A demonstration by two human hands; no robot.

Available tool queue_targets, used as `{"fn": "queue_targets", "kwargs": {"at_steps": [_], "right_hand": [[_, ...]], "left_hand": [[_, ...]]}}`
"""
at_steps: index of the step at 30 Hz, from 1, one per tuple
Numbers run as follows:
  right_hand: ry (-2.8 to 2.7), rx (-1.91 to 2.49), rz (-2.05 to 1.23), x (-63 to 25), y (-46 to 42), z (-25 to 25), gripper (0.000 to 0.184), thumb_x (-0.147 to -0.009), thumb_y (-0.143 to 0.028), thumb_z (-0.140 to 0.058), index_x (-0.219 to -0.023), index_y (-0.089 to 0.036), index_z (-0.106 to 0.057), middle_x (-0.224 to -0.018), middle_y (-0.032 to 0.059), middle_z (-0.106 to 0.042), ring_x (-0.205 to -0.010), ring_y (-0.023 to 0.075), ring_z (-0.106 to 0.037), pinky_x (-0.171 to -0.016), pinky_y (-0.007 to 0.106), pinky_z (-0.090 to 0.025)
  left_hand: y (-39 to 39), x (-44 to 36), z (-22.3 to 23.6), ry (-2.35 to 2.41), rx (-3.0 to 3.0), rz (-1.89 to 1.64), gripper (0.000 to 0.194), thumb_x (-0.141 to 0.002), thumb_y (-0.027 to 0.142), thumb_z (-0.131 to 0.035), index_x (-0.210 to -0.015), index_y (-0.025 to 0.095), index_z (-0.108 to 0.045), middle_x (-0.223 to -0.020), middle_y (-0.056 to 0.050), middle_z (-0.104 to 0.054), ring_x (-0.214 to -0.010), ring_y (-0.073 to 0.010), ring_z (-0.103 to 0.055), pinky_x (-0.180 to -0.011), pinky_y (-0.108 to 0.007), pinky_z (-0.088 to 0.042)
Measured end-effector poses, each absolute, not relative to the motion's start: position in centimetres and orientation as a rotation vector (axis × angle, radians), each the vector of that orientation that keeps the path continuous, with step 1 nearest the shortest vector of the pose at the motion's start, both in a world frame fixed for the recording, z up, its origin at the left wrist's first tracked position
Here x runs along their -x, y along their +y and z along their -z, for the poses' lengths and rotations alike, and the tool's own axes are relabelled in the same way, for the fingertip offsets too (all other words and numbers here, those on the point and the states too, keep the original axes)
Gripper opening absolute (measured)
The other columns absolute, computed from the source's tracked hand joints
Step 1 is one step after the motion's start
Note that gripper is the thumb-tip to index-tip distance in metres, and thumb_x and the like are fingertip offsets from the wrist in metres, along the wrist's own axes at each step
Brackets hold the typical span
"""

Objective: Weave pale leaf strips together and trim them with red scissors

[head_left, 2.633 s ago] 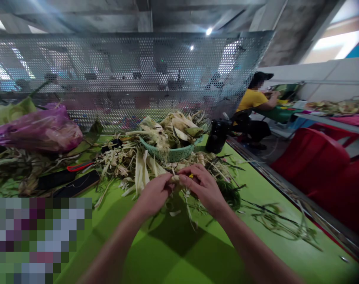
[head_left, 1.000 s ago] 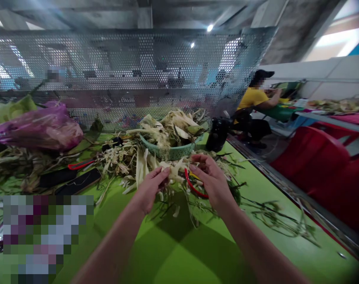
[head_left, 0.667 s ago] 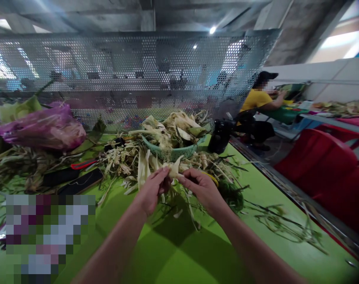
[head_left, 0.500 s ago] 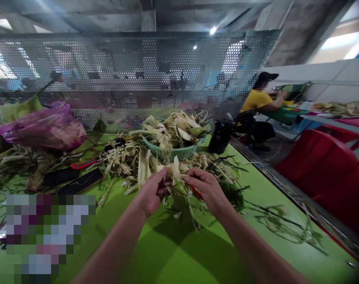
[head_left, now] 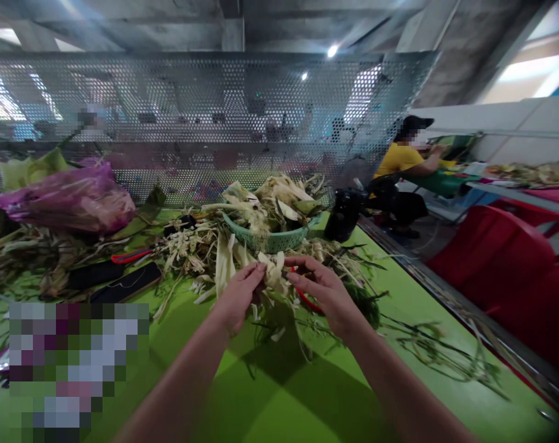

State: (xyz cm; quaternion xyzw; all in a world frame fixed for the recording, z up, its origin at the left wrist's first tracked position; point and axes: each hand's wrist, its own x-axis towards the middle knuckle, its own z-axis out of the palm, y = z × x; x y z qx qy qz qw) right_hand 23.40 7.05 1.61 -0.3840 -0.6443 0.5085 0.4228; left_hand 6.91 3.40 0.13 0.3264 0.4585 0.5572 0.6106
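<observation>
**Pale leaf held in a fingertip grip**

A pale leaf piece (head_left: 275, 274) sits between the hands, pinched by the left hand (head_left: 237, 298); the right hand (head_left: 325, 289) curls around a red-looped tool (head_left: 308, 300) at its edge. The thin leaf could tear if tugged unevenly, or slip if the pinch loosens; the tool's loop could snag strands below. Beyond both hands, loose strips (head_left: 191, 249) and a green basket (head_left: 270, 241) crowd forward reach. A dark green bundle (head_left: 364, 301) lies just beside the right hand, hampering sideways movement.

No legible text, label, brand, number or sign found on any surface in view; nothing readable to record.
</observation>
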Motion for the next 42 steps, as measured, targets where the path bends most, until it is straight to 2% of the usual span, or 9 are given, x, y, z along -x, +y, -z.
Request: {"fn": "queue_targets", "kwargs": {"at_steps": [3, 9, 14, 19, 24, 27, 30, 38, 42], "right_hand": [[-1.572, 0.904, -1.339, -23.2, 7.0, -1.5, 0.03, -0.072, -0.04, -0.068, -0.095, -0.022, -0.062, -0.087, 0.0033, -0.064, -0.077, 0.0171, -0.057, -0.069, 0.029, -0.045], [-1.395, 0.838, -1.416, -23.0, 7.1, -1.4, 0.025, -0.069, -0.038, -0.071, -0.07, -0.019, -0.055, -0.067, -0.0017, -0.055, -0.061, 0.0119, -0.05, -0.062, 0.027, -0.042], [-1.251, 0.873, -1.322, -23.0, 7.1, -1.3, 0.019, -0.071, -0.033, -0.07, -0.071, -0.019, -0.056, -0.068, -0.002, -0.055, -0.062, 0.0116, -0.048, -0.06, 0.026, -0.04], [-1.306, 0.924, -1.246, -23.3, 7.4, -1.0, 0.019, -0.07, -0.034, -0.068, -0.072, -0.019, -0.057, -0.067, -0.0018, -0.055, -0.061, 0.0129, -0.049, -0.06, 0.027, -0.041], [-1.677, 1.018, -0.924, -24.0, 7.7, -1.3, 0.031, -0.072, -0.035, -0.068, -0.1, -0.023, -0.063, -0.097, 0.0046, -0.061, -0.09, 0.0206, -0.055, -0.078, 0.033, -0.044], [-1.848, 0.951, -0.868, -24.0, 7.7, -1.5, 0.016, -0.077, -0.036, -0.064, -0.085, -0.022, -0.068, -0.104, 0.0067, -0.062, -0.103, 0.0241, -0.054, -0.089, 0.038, -0.04], [-1.838, 0.891, -0.924, -23.7, 7.6, -1.3, 0.011, -0.076, -0.031, -0.065, -0.071, -0.021, -0.065, -0.096, 0.0053, -0.062, -0.097, 0.0224, -0.057, -0.089, 0.037, -0.04], [-1.615, 0.878, -0.989, -23.3, 7.6, -0.5, 0.01, -0.072, -0.029, -0.069, -0.07, -0.021, -0.064, -0.084, 0.0028, -0.058, -0.085, 0.0191, -0.055, -0.076, 0.032, -0.043], [-1.551, 0.894, -1.029, -23.4, 7.6, -0.6, 0.012, -0.073, -0.033, -0.068, -0.075, -0.021, -0.067, -0.092, 0.0038, -0.06, -0.089, 0.0195, -0.056, -0.076, 0.031, -0.043]], "left_hand": [[3.3, -7.4, -0.2, 1.02, -0.799, -1.252, 0.038, -0.07, 0.049, -0.069, -0.095, 0.021, -0.066, -0.078, 0.001, -0.064, -0.063, -0.0079, -0.053, -0.057, -0.018, -0.039], [3.0, -7.8, -0.1, 1.031, -0.811, -1.204, 0.036, -0.072, 0.05, -0.066, -0.092, 0.02, -0.066, -0.077, 0.001, -0.063, -0.062, -0.0065, -0.05, -0.054, -0.017, -0.034], [2.8, -7.5, -0.3, 1.089, -0.777, -1.199, 0.037, -0.071, 0.052, -0.066, -0.091, 0.021, -0.066, -0.078, 0.001, -0.062, -0.062, -0.0064, -0.05, -0.052, -0.017, -0.031], [2.9, -7.5, -0.6, 0.982, -0.944, -1.167, 0.036, -0.07, 0.043, -0.07, -0.095, 0.018, -0.064, -0.086, -0.003, -0.064, -0.072, -0.0113, -0.055, -0.063, -0.02, -0.039], [3.2, -7.5, 0.0, 1.134, -1.28, -1.096, 0.024, -0.076, 0.036, -0.061, -0.09, 0.016, -0.063, -0.077, -0.001, -0.061, -0.068, -0.0129, -0.052, -0.063, -0.023, -0.038], [3.3, -7.7, 0.5, 1.184, -1.434, -1.04, 0.019, -0.076, 0.031, -0.059, -0.087, 0.016, -0.064, -0.076, -0.001, -0.061, -0.069, -0.0139, -0.052, -0.064, -0.024, -0.038], [3.4, -8.0, 1.0, 1.059, -1.467, -1.025, 0.018, -0.076, 0.028, -0.058, -0.09, 0.017, -0.064, -0.085, -0.003, -0.063, -0.08, -0.0164, -0.055, -0.073, -0.026, -0.04], [2.6, -8.7, 0.9, 1.052, -1.496, -0.87, 0.015, -0.076, 0.029, -0.059, -0.071, 0.016, -0.055, -0.066, 0.003, -0.049, -0.063, -0.0106, -0.042, -0.059, -0.022, -0.032], [2.5, -8.7, 0.4, 0.987, -1.443, -0.914, 0.015, -0.077, 0.03, -0.061, -0.076, 0.015, -0.058, -0.069, 0.002, -0.053, -0.066, -0.011, -0.045, -0.061, -0.022, -0.034]]}}
